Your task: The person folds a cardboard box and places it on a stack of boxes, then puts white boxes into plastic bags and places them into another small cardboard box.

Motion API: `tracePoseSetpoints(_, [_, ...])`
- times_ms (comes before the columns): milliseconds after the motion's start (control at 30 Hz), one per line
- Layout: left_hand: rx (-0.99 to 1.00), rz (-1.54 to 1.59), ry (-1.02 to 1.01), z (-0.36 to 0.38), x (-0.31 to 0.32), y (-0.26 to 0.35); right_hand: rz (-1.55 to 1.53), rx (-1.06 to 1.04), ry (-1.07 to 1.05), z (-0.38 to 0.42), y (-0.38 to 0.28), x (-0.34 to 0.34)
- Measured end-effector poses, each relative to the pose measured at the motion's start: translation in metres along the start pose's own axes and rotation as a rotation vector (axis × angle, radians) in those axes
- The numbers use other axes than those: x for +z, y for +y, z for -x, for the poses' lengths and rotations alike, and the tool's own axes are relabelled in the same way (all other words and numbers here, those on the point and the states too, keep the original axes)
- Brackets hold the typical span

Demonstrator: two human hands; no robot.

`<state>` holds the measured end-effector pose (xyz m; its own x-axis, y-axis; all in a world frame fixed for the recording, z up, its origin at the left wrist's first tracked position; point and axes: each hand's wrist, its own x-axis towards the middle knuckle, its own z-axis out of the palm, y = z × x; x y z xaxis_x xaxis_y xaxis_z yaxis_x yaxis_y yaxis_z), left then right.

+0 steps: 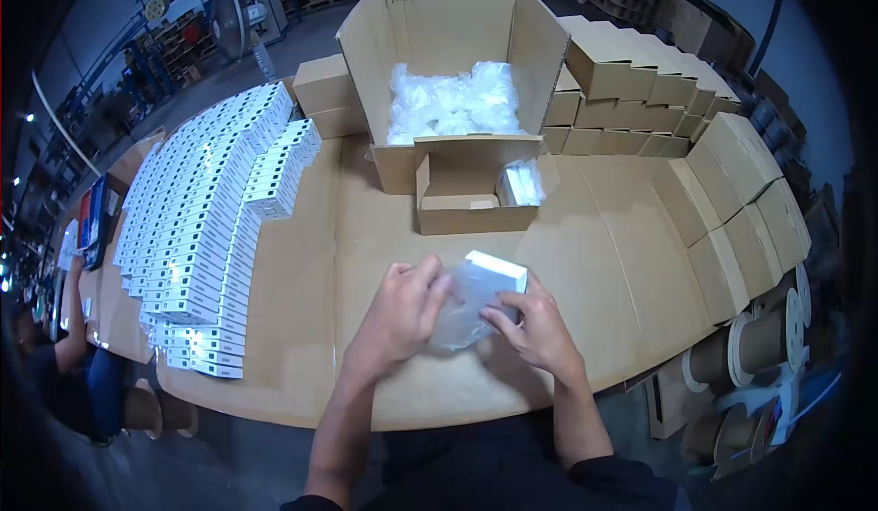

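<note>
In front of me, above the cardboard-covered table, a small white box (499, 267) sits partly inside a clear plastic bag (460, 314). My right hand (535, 323) grips the box from the right, thumb on its near face over the plastic. My left hand (402, 308) has its fingers curled against the bag's left side, closed on the film. Just beyond my hands stands an open cardboard carton (476, 222), with a bagged white box (521, 184) in its right end.
Behind the carton, a large cardboard box (444, 21) holds many clear bags (453, 99). Stacked white boxes (201, 209) fill the left side. Closed brown cartons (631, 86) line the back right and right edge. At far left, another person's arm (73, 314) reaches over a table.
</note>
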<state>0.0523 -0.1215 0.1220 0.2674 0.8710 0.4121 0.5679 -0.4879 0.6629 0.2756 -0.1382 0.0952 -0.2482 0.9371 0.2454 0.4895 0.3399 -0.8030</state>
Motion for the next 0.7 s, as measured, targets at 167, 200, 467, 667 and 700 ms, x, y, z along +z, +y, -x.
tracePoseSetpoints(167, [-0.47,0.345,-0.12,-0.001,0.003,-0.011,-0.011,0.08,-0.16,0.016,0.0,0.0])
tracePoseSetpoints(200, [-0.609,0.455,-0.131,-0.002,0.006,-0.012,0.006,0.074,-0.158,0.017,0.001,0.001])
tracePoseSetpoints(467, [-0.187,0.949,0.495,0.019,0.05,-0.041,-0.049,0.184,0.119,0.019,0.005,0.018])
tracePoseSetpoints(667, [-0.413,0.924,0.205,0.042,0.065,-0.027,-0.044,0.008,0.142,0.022,0.014,0.032])
tracePoseSetpoints(700, [-0.386,0.861,0.241,0.044,0.065,-0.03,-0.051,-0.02,0.134,0.022,0.018,0.032])
